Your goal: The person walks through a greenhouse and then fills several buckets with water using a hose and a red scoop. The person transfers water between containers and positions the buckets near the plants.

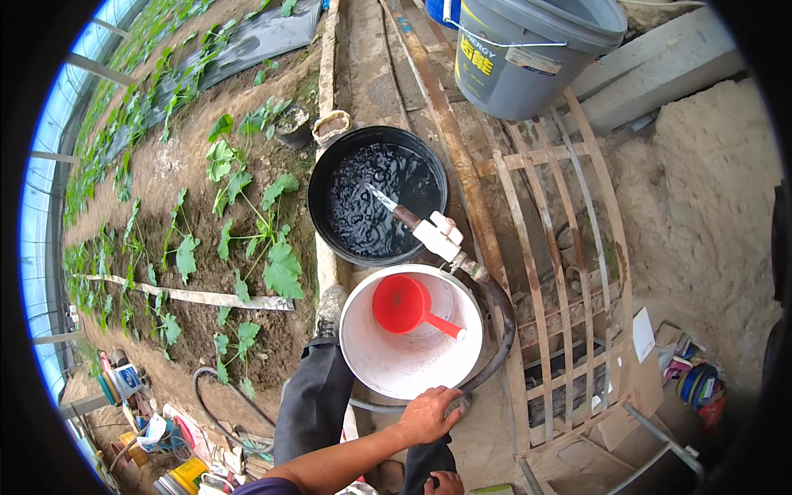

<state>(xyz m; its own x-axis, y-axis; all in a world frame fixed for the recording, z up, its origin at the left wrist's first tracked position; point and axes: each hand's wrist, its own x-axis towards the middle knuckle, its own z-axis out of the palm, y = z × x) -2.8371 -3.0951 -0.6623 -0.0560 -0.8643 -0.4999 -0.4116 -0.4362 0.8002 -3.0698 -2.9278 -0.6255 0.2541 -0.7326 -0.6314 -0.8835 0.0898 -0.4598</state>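
My left hand (430, 414) reaches from the lower left, its fingers loosely spread over the near edge of a white plastic bucket (377, 371) and the dark hose (504, 346) there; no firm grip shows. A red plastic dipper (401, 303) lies inside this bucket. Beyond it, touching or nearly so, stands a black round tub (317, 204) holding dark, rippling water. A white plastic valve (438, 237) on the hose end points over the tub, and water runs from its short brown nozzle. My right hand (444, 482) is by my leg at the bottom edge, partly cut off.
Leafy seedlings (266, 229) grow in soil at left. A grey bucket (513, 74) stands upper right, by concrete beams (668, 68). A rusty metal frame (544, 272) lies right of the tub. Small pots (331, 127) stand beyond it; containers (185, 473) crowd the lower left.
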